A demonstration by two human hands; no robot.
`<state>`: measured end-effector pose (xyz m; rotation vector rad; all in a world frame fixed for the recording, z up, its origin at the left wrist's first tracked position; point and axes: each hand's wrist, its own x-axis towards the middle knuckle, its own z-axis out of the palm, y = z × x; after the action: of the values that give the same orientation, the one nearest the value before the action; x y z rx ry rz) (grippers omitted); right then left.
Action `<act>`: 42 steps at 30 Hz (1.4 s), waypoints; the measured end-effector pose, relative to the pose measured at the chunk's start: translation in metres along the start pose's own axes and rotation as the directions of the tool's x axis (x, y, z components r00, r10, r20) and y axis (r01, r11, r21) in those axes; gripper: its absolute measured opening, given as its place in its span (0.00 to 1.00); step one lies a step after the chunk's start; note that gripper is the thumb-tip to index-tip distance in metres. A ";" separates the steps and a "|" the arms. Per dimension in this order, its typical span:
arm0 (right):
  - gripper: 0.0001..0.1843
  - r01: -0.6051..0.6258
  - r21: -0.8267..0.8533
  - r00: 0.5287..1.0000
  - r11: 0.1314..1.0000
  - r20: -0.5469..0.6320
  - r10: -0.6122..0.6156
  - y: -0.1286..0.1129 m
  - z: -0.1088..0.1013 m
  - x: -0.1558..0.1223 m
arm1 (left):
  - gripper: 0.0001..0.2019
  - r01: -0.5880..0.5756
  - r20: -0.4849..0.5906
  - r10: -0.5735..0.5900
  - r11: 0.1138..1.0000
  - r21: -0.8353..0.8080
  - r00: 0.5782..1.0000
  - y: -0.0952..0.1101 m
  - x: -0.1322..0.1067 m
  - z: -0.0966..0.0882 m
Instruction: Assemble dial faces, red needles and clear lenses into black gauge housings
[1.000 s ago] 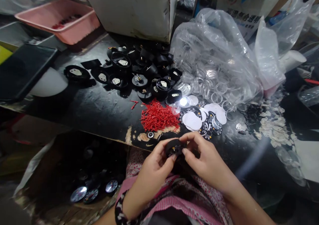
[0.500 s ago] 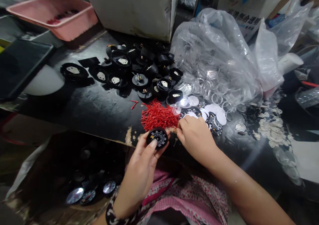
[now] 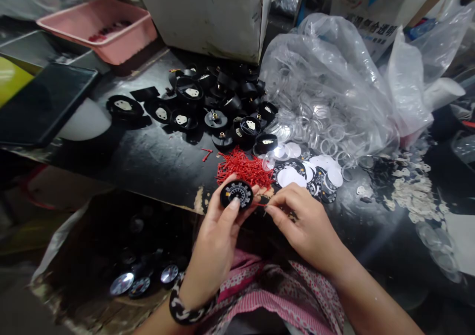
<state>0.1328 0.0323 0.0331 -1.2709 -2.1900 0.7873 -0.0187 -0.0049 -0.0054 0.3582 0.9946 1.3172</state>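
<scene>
My left hand (image 3: 218, 236) holds a small round black gauge (image 3: 236, 194) face up, its white dial markings showing, fingers wrapped round its rim. My right hand (image 3: 302, 223) pinches a thin red pointer needle (image 3: 259, 205) between thumb and forefinger, its tip just right of the gauge. Both hands hover at the near edge of the black table (image 3: 148, 162). Right behind them lies a heap of red needles (image 3: 245, 167). Printed round dial faces (image 3: 297, 174), some white side up, are scattered to the right of the heap.
Several black gauge housings (image 3: 208, 107) are piled at the table's middle, in front of a white box (image 3: 208, 13). A clear plastic bag of transparent rings (image 3: 326, 97) lies right. A pink tray (image 3: 100, 25) stands far left, a dark tablet (image 3: 40, 102) beside it. Finished gauges (image 3: 141, 283) lie below.
The right hand reached into the red needle heap, then drew back with one needle beside the gauge. The left hand turned the gauge face up and raised it.
</scene>
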 end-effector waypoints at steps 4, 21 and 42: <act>0.06 -0.052 0.018 0.999 0.998 0.000 0.052 -0.005 0.000 -0.001 | 0.15 -0.023 0.057 0.009 0.971 0.238 0.998 -0.010 0.003 0.002; 0.08 -0.079 0.178 0.997 0.981 0.037 0.073 -0.003 -0.011 -0.009 | 0.11 -0.163 0.109 0.127 0.875 0.457 0.986 0.001 -0.007 0.013; 0.06 0.055 -0.102 0.998 0.993 -0.029 -0.058 -0.005 -0.007 -0.004 | 0.18 0.099 0.126 -0.140 0.953 0.288 0.982 0.005 -0.001 -0.003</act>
<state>0.1357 0.0287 0.0409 -1.2541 -2.2550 0.6375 -0.0243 -0.0050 -0.0027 0.5921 1.0645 1.0257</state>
